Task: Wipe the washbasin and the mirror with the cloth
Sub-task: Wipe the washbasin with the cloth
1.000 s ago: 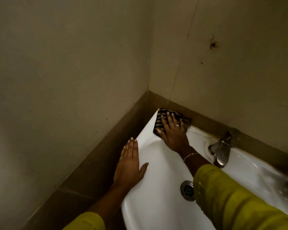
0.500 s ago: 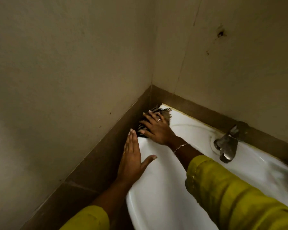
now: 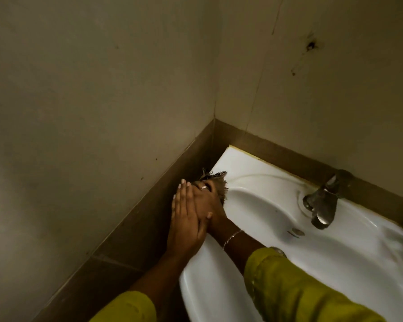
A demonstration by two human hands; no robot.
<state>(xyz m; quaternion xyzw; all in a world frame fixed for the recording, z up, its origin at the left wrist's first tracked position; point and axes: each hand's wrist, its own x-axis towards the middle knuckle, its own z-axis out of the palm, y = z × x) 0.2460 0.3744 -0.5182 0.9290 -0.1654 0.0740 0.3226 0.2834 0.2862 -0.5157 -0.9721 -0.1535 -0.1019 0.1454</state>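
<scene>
Right hand (image 3: pixel 211 201): at 9 o'clock of washbasin (image 3: pixel 261 205), fingers closed on cloth (image 3: pixel 215 176).
Left hand (image 3: pixel 186 217): flat, open, empty, on rim.
Risk: cloth snags in wall gap; mirror unseen.

A single head-worn, wide-angle view looks steeply down and forward into a room corner where two walls meet, with the washbasin (image 3: pixel 277 205) filling the lower right and running off the bottom and right edges. The camera sits close above the basin, so both sleeved forearms enter from the bottom edge and the left hand (image 3: pixel 186 219) and right hand (image 3: pixel 211 203) lie near mid-frame. The tap (image 3: pixel 321 205) stands at the right, and straight edges bow slightly toward the borders.
</scene>
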